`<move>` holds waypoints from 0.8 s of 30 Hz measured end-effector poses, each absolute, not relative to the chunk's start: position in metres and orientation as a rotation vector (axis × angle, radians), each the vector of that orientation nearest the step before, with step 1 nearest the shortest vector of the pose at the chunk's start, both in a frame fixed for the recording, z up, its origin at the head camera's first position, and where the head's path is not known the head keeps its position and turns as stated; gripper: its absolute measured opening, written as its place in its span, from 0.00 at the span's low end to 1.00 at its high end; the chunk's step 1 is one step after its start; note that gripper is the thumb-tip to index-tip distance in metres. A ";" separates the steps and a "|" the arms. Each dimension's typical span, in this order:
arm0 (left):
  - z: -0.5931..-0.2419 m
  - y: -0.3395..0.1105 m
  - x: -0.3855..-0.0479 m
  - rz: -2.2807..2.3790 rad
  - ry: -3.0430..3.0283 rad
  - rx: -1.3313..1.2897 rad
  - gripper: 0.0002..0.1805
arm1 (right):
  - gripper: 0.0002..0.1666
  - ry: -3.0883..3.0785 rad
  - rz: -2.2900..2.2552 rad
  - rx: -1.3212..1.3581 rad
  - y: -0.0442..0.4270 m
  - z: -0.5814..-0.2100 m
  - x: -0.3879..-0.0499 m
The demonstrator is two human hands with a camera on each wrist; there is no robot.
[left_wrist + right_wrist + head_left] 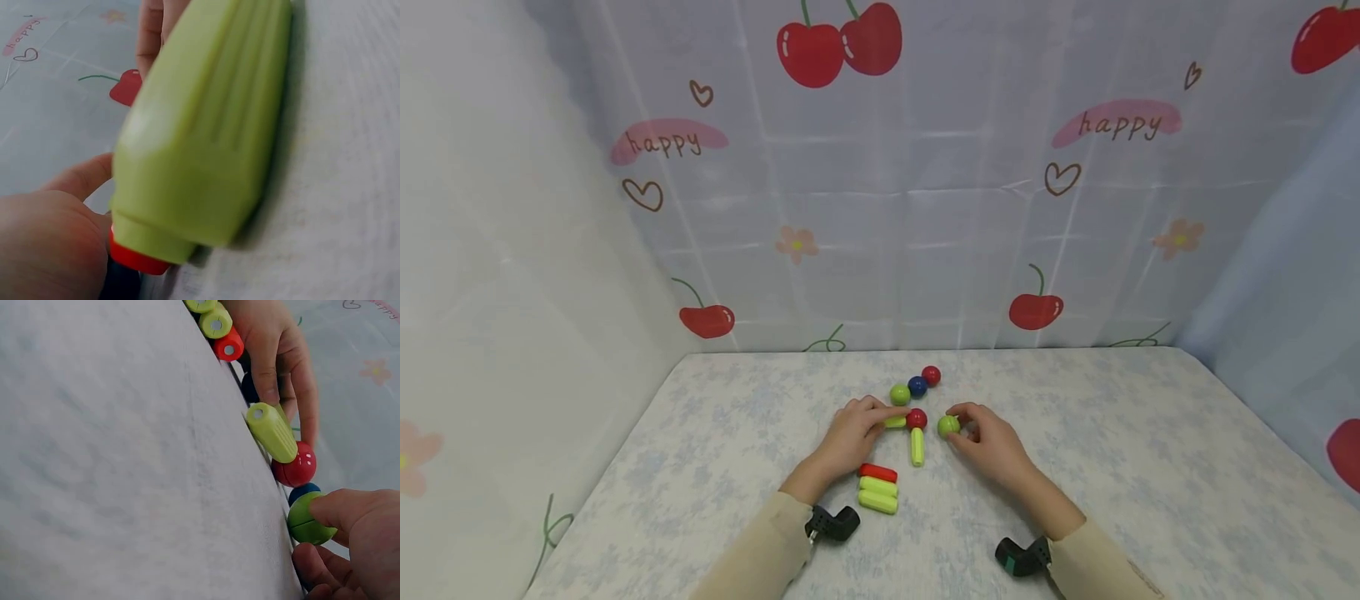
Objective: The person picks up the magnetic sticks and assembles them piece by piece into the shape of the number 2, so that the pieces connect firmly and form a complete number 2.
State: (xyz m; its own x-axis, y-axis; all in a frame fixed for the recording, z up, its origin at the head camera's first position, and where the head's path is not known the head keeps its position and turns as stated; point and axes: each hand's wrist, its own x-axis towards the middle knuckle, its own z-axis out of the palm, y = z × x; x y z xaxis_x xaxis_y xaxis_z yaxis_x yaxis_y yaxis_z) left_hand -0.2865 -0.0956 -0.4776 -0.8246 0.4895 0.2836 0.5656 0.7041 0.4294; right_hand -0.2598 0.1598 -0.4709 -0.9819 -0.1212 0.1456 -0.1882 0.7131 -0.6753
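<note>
On the tabletop, the left hand grips a lime rod touching a red ball; a second lime stick meets that ball; the right hand pinches a green ball nearby.

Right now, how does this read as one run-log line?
left hand: holds yellow-green rod | right hand: pinches green ball | red ball: between hands | red rod: beside two yellow-green rods
</note>
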 end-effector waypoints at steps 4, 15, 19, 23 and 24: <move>-0.477 -0.093 -0.286 -0.750 -2.779 -0.843 0.24 | 0.19 -2.818 1.173 0.274 0.162 -0.472 -0.248; -0.474 -0.091 -0.285 -0.711 -2.816 -0.787 0.23 | 0.18 -2.840 1.267 0.553 0.167 -0.475 -0.243; -0.473 -0.091 -0.285 -0.712 -2.827 -0.771 0.23 | 0.17 -2.850 1.364 0.693 0.168 -0.476 -0.241; -0.474 -0.090 -0.286 -0.712 -2.824 -0.766 0.23 | 0.17 -2.787 1.496 0.792 0.166 -0.476 -0.239; -0.474 -0.089 -0.286 -0.711 -2.822 -0.769 0.23 | 0.17 -2.767 1.527 0.804 0.165 -0.476 -0.238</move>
